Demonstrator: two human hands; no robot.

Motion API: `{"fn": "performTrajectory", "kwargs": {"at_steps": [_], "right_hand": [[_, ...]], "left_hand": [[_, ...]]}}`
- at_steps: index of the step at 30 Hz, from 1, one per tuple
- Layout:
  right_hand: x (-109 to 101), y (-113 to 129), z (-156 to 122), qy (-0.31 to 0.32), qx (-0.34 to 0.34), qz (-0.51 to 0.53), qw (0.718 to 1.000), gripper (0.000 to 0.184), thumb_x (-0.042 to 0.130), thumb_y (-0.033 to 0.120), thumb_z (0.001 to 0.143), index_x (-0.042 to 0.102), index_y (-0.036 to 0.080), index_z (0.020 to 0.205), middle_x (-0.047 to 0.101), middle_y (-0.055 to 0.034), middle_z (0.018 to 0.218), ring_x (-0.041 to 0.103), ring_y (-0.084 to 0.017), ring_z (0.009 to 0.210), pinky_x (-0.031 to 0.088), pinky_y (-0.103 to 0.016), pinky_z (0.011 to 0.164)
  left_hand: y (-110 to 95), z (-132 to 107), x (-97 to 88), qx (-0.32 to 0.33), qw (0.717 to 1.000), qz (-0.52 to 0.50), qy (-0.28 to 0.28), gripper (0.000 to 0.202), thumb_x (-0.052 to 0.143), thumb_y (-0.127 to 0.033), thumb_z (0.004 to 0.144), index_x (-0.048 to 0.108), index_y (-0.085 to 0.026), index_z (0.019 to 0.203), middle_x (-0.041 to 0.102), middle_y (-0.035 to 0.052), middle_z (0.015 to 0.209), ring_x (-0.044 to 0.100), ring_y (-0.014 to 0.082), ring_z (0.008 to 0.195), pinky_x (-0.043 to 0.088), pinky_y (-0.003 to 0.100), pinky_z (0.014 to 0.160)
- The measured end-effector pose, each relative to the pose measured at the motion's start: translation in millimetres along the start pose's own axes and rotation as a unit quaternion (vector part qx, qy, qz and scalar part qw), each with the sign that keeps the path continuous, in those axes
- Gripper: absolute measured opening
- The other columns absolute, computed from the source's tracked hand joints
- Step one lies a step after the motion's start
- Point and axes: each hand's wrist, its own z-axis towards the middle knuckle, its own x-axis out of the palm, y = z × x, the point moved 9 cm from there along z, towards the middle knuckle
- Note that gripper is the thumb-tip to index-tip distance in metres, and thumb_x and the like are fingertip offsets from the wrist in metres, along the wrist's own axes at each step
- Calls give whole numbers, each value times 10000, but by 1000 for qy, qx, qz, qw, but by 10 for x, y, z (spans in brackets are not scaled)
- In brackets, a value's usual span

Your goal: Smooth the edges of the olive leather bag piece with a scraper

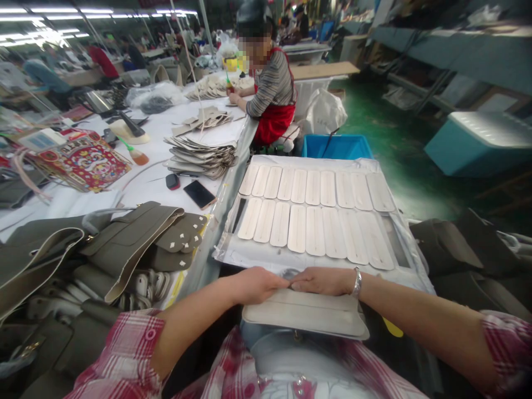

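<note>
Hands [291, 284] meet on grey panel [305, 313] (long axis left-right).

No readable text anywhere. The patterned bag [85, 160] on the worktop [166, 133] carries ornamental print only, no legible letters. The phone [199, 194] screen is dark, showing no labels or numbers.

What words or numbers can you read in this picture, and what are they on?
No text can be read here.
The colourful patterned bag on the table has decoration, too blurred to tell if any is lettering.
The phone screen is dark.
The pale strips on the tray and the pale piece under the left hand and right hand are blank.
</note>
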Motion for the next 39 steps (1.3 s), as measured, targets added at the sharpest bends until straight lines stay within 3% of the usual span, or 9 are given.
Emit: {"fn": "performTrajectory", "kwargs": {"at_steps": [4,7,10,14,24,28,32,36,39], "right_hand": [[-2,24,-6,9,-19,9,1000,471,339,477,955,510,206,1300,554,-30,1236,510,-207,1108,370,-284,973],[7,24,-2,19,-17,20,999,491,327,497,954,488,210,1319,553,-28,1237,504,-212,1121,361,-300,992],[33,55,64,25,-7,36,999,521,304,524,949,494,204,1314,556,-29,1231,509,-218,1117,368,-309,989],[56,140,245,13,-16,23,1000,536,283,539,943,535,203,1276,591,-35,1168,516,-215,1108,367,-314,997],[105,294,634,-13,-49,10,999,517,304,492,929,568,165,1231,554,-63,1234,506,-223,1131,349,-350,1022],[129,282,733,-8,-48,13,999,479,326,438,928,599,145,1192,576,-83,1200,532,-247,1095,374,-388,999],[59,164,440,-13,-59,17,998,450,343,430,940,566,181,1243,568,-67,1216,525,-241,1108,370,-389,1003],[5,-132,-108,-4,-16,8,1000,445,368,433,945,472,231,1327,495,-26,1305,462,-216,1190,317,-356,1048],[-46,-226,-294,-21,13,1,1000,438,385,416,941,464,232,1331,473,-28,1323,451,-227,1200,302,-382,1060]], "left_hand": [[358,-182,-75,-59,988,-139,-31,422,450,-107,785,619,-200,1160,628,-17,1118,599,123,992,420,168,902],[495,-254,-56,-83,981,-160,-68,403,484,-116,757,642,-176,1123,638,-9,1094,602,123,997,419,170,926],[397,-269,-57,-38,986,-135,-94,411,478,-88,756,641,-183,1121,618,-13,1135,576,118,1055,386,164,968],[254,-276,-40,3,995,-68,-71,381,467,-73,782,641,-213,1090,617,-20,1144,574,130,1051,390,174,951],[187,-413,-104,16,996,50,-67,224,481,-123,829,650,-204,952,651,3,1040,594,141,996,423,192,914],[143,-439,-108,8,995,81,-64,213,500,-104,817,660,-197,921,635,9,1095,592,140,1013,430,191,924],[81,-367,-39,0,993,102,-58,214,477,-151,864,662,-177,969,586,33,1195,566,150,1081,419,217,969],[56,-307,-32,-15,992,110,-63,237,471,-175,877,653,-183,1028,581,42,1198,566,155,1087,426,249,972],[20,-272,-71,-26,990,133,-42,212,496,-158,844,670,-201,956,605,14,1165,584,154,1050,453,242,923]]}}
